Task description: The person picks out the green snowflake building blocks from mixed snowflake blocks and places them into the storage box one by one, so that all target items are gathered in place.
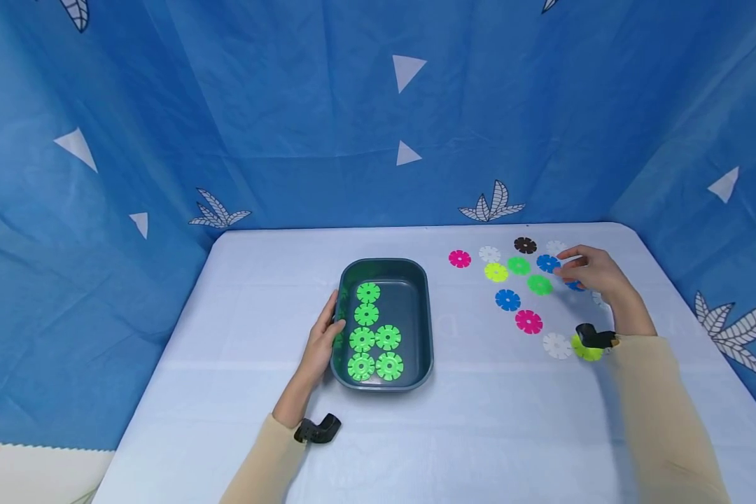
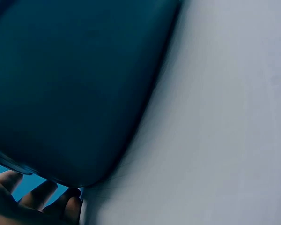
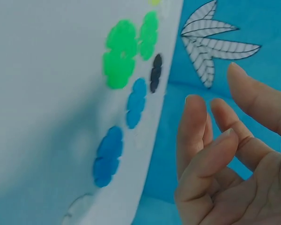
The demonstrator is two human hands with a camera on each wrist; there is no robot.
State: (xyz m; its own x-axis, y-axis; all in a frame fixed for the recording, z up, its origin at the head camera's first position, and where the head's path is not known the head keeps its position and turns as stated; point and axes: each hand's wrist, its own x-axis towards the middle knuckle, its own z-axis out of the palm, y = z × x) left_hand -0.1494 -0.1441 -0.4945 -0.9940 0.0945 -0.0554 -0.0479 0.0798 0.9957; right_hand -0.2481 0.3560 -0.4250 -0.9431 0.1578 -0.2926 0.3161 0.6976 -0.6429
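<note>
My left hand (image 1: 318, 346) holds the left side of a dark teal tray (image 1: 411, 308), its thumb over the rim and its fingers along the outer wall. Several green notched discs (image 1: 366, 314) lie flat inside the tray, mostly toward its left side and near end. In the left wrist view the tray's outer wall (image 2: 75, 93) fills the upper left, with fingertips (image 2: 40, 194) below it. Above scattered discs at the right, my right hand (image 1: 595, 271) hovers with loosely bent fingers and nothing between them. A blue disc (image 1: 548, 264) is nearest its fingertips; another blue disc (image 3: 108, 157) is partly hidden under the hand in the head view.
On the white table (image 1: 239, 294), two green discs (image 1: 540, 284) lie among pink (image 1: 529, 322), yellow (image 1: 496, 272), white (image 1: 557, 346), blue (image 1: 507, 300) and dark brown (image 1: 526, 245) ones. A blue patterned cloth (image 1: 327, 112) hangs behind the table and at both sides.
</note>
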